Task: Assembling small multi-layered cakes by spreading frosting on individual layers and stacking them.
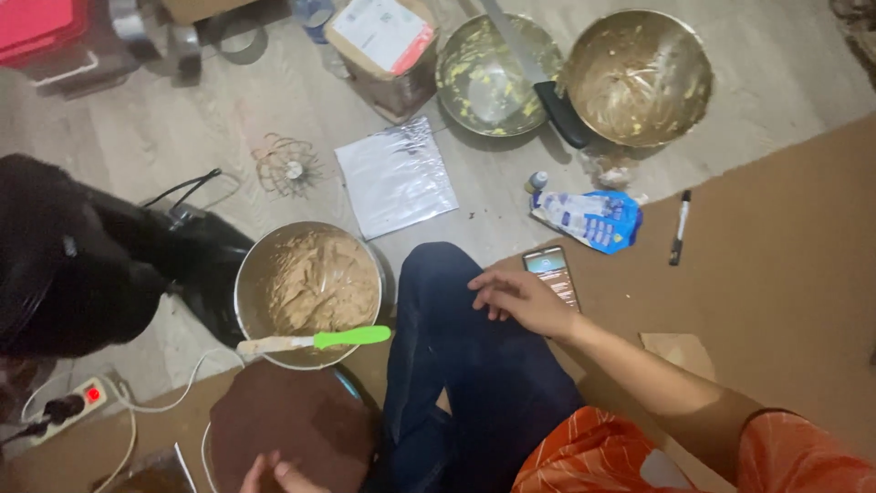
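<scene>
On the floor of a room turned makeshift kitchen, a person sits with one knee raised, their right hand (518,299) resting loosely on dark trousers, fingers relaxed and grasping nothing, just beside a smartphone (553,274) lying screen-up on a brown cardboard sheet (785,274). Their left hand (274,475) shows only at the bottom edge, fingertips touching a round brown cake layer (290,431); whether that grip is clenched or released cannot be told. Just beyond the cake stands a steel mixing bowl (310,294) of thick tan batter, with a green-handled spatula (315,341) laid across its near rim, blade smeared. The bowl, well filled, looks heavy and smooth-sided, best lifted by the rim with both hands; the cake layer appears soft and liable to crack, so wants support from beneath; the spatula's clean green handle is the place to take hold. Farther off lie a whisk attachment (288,166), a foil pouch (395,175), two scraped bowls (639,78), a knife (534,78), a blue packet (591,219) and a marker pen (679,228).
</scene>
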